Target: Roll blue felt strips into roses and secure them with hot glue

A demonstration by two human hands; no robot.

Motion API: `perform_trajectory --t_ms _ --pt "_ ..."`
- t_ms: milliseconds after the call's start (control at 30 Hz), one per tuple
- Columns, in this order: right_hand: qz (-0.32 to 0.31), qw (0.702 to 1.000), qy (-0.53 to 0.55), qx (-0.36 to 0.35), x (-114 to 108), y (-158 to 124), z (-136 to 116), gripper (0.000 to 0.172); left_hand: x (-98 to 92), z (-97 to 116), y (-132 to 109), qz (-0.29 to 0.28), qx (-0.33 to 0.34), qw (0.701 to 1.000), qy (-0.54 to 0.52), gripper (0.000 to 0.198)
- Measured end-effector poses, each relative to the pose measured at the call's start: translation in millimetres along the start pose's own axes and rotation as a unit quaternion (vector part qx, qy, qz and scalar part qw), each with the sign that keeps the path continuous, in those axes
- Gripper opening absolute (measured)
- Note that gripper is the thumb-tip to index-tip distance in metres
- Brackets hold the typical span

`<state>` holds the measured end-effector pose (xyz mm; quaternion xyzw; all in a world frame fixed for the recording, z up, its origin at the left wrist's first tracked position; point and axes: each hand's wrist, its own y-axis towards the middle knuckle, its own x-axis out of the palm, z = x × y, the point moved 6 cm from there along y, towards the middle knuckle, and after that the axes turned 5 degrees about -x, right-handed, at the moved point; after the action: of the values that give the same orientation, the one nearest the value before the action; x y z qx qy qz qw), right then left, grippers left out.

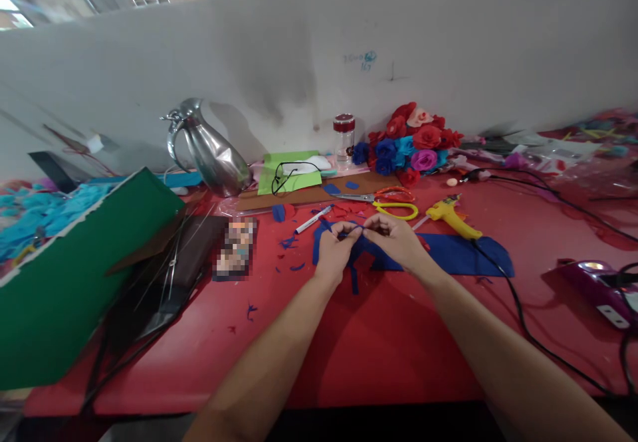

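My left hand (333, 249) and my right hand (396, 241) meet over the red table, fingertips nearly touching. Both pinch a small blue strip (361, 227), thin and mostly hidden by the fingers; it looks like crepe paper. Under and beside the hands lies a larger blue sheet (461, 254), with a narrow blue piece (354, 281) pointing toward me. Just beyond my fingers rest scissors (396, 209) with yellow and red handles. A white marker (313, 219) is left of them. The yellow glue gun (452, 216) lies to the right of my right hand.
Blue scraps (288, 242) are scattered at the left. A phone-like item (235, 249), a green board (84, 282) and a metal jug (212, 149) stand further left. Behind are glasses (294, 171), a jar (343, 141) and paper roses (426, 137). A power strip (601, 289) and cords lie right.
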<state>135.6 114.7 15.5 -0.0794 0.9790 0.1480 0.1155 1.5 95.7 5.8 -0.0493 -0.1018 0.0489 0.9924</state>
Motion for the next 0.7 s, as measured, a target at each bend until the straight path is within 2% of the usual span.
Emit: perform_trajectory --t_ms 100,233,400,567,700 --pt "-0.005 1.0 -0.001 0.002 0.8 -0.3 0.5 0.017 -1.8 0.7 0.0 0.015 -0.003 1.0 -0.004 0.01" --pt "-0.041 0.999 0.007 0.01 6.0 -0.8 2.0 0.018 -3.2 -0.4 -0.1 0.025 -0.008 0.999 -0.029 0.013" --pt "-0.014 1.0 -0.011 0.02 0.6 -0.3 1.1 0.019 -2.9 -0.5 0.0 0.03 -0.006 0.999 -0.043 0.013" --pt "-0.05 0.998 0.005 0.03 3.6 -1.0 -1.2 0.019 0.2 3.6 -1.0 0.008 0.001 1.0 -0.029 0.01" --pt "-0.053 0.998 -0.005 0.04 4.0 -1.6 -0.7 0.019 -2.5 1.7 0.3 0.02 -0.001 0.999 -0.033 0.009"
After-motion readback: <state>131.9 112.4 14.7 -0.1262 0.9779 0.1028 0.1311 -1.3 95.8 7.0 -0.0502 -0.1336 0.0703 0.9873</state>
